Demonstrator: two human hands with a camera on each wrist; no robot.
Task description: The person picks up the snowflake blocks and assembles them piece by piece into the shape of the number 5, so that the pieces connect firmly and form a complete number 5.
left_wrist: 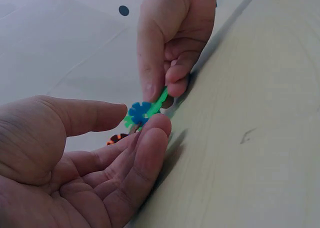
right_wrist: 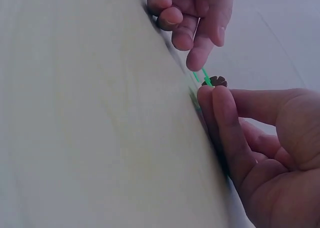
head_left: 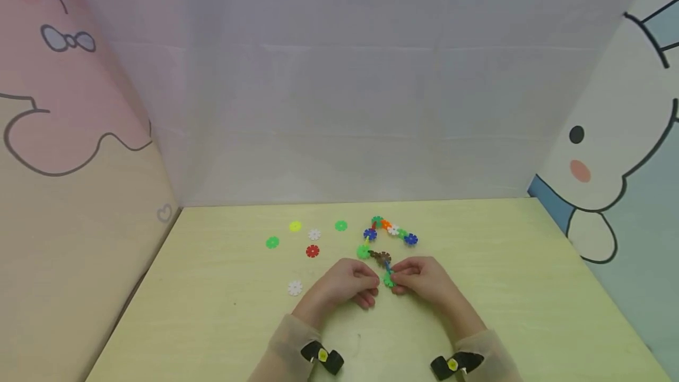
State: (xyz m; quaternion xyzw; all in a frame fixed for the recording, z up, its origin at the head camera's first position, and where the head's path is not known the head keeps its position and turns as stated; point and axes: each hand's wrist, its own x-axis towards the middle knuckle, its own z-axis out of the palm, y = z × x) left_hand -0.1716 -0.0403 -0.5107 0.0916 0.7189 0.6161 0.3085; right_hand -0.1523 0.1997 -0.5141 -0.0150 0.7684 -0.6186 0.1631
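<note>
Pinching the green piece (head_left: pixel 389 280) at the near end of the chain (head_left: pixel 363 251), the right hand (head_left: pixel 424 280) has its fingers clamped; the left hand (head_left: pixel 347 282) holds nothing, thumb and fingers apart. Bracing the adjoining blue piece (left_wrist: pixel 141 113) — lightly, edges square — would probably prevent twisting along the counter (head_left: pixel 212 323).

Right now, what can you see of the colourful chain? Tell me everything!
The chain is made of small discs with notched, flower-like edges, slotted together; they look like plastic. I see blue, green, white, orange, red, yellow and brown ones, some turned edge-on. It bends across the table toward the person. The right hand pinches the green disc at its near end; the left hand is close by, perhaps not touching.
</note>
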